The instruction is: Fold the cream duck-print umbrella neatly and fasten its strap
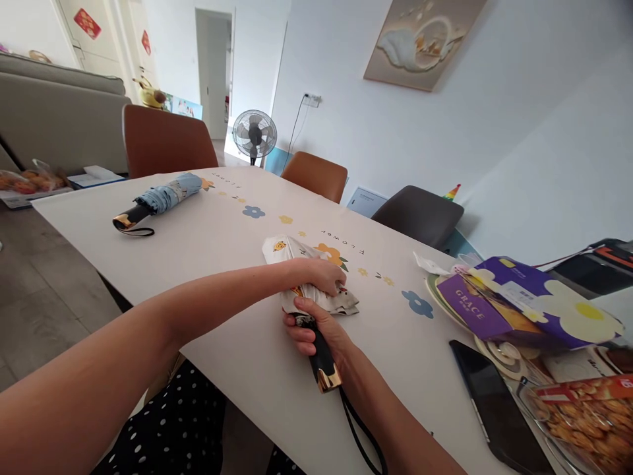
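Note:
A white patterned umbrella [287, 249] lies over the middle of the table, its fabric partly gathered. My right hand [316, 330] is closed around it where the black and gold handle meets the cloth. A black wrist strap hangs from the handle's end beside my right forearm. Reaching across from the left, my left hand [324, 276] has its fingers curled into the fabric's far edge; the fingertips are partly hidden. On the far left of the table lies a folded blue umbrella [171, 193], also with a black and gold handle and a strap.
The table [222, 244] has a flower-printed cover. At its right side are a black phone [497, 402], a purple box [514, 300] and a clear container of walnuts [588, 422]. Chairs [168, 138] stand along the far side, with a fan [254, 135] behind.

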The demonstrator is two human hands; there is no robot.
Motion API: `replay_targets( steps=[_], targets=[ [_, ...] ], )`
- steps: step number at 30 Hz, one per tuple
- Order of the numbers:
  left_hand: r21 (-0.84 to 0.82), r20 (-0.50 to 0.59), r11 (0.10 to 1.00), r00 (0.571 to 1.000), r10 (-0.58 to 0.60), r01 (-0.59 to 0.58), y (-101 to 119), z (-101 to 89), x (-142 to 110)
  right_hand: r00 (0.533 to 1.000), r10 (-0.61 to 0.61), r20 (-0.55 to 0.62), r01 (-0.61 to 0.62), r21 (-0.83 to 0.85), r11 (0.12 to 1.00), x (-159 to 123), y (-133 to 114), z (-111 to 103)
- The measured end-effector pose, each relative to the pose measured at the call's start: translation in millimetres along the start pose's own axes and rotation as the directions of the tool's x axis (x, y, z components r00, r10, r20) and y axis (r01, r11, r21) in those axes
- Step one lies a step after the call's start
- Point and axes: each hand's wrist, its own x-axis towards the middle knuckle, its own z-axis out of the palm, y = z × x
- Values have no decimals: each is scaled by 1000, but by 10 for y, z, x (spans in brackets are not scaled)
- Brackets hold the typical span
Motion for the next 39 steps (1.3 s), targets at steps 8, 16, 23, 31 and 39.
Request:
replay_targets(
  steps=[8, 16, 23, 31, 39],
  targets=[
    [-20, -358, 999, 933, 36, -46, 23, 45, -68, 999, -14, -36, 12, -47, 999, -25, 0, 48],
    [-143, -585, 989, 803, -112, 34, 27, 9, -154, 998, 35, -56, -41, -101, 994, -45, -4, 83],
    [-304, -690, 952, 694, -205, -21, -3, 39, -231, 997, 50, -60, -58, -141, 988, -42, 4, 65],
    [-271, -795, 958, 583, -167, -95, -12, 43, -265, 998, 40, -58, -49, -156, 986, -31, 15, 39],
    [-348, -805, 930, 546, -233, -116, -5, 8, -325, 997, 29, -67, -39, -155, 987, -50, 13, 85]
  ],
)
